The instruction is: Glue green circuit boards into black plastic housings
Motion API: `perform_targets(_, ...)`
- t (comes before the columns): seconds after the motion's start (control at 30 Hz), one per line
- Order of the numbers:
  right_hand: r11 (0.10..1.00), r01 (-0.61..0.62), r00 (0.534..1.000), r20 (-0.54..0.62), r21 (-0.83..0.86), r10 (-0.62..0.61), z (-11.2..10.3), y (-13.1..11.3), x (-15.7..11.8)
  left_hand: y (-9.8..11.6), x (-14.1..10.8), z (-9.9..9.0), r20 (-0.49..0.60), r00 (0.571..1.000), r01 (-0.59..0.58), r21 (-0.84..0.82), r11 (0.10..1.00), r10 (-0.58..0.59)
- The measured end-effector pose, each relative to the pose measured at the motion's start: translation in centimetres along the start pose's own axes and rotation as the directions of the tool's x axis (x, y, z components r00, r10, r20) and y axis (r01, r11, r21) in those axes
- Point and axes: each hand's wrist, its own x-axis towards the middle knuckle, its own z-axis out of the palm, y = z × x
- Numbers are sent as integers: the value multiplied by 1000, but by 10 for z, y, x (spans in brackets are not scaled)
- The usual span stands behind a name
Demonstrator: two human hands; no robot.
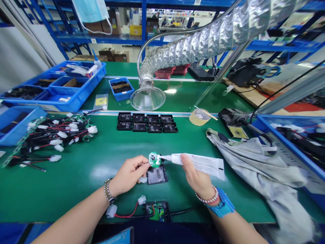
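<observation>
My left hand point(130, 174) pinches a small round green circuit board point(154, 160) by its left edge. White paste or parts dot the board around a dark component. My right hand point(195, 174) is wrapped round a white glue tube point(200, 163), its thin nozzle reaching left to the board's right edge. Under the board lies an open black plastic case point(157, 175), partly covered by it. A white connector shows below my left fingers. Nearer to me sits another black case with a green board point(157, 211) inside, with red and black wires and white connectors.
Two rows of black cases point(147, 122) lie ahead. Wired boards point(58, 132) are heaped at left, beside blue bins point(76, 95). A fume-hose hood point(147, 98) hangs over the bench. A round tub point(199, 117) with a stick and a grey cloth point(254, 166) are at right.
</observation>
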Motion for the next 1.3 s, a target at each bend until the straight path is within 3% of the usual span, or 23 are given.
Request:
perform_targets(0.23, 991, 107, 994, 6, -74, -107, -4, 0, -5, 1, 0, 0, 4, 1000, 10, 15, 1000, -10)
perform_targets(0.53, 985, 62, 997, 46, -161, -56, -8, 6, -9, 0, 0, 0, 7, 1000, 13, -20, 1000, -12)
perform_targets(0.87, 990, 69, 994, 87, -126, -59, -11, 0, -10, 4, -1, 0, 1, 1000, 24, -53, 998, -24)
perform_targets(1.03, 991, 31, 999, 39, -132, -26, -12, 2, -11, 6, -2, 0, -8, 1000, 30, -36, 999, -30)
perform_targets(1.3, 984, 107, 994, 19, -145, -105, -7, -17, -6, 7, -3, 0, 12, 1000, 13, 9, 1000, -13)
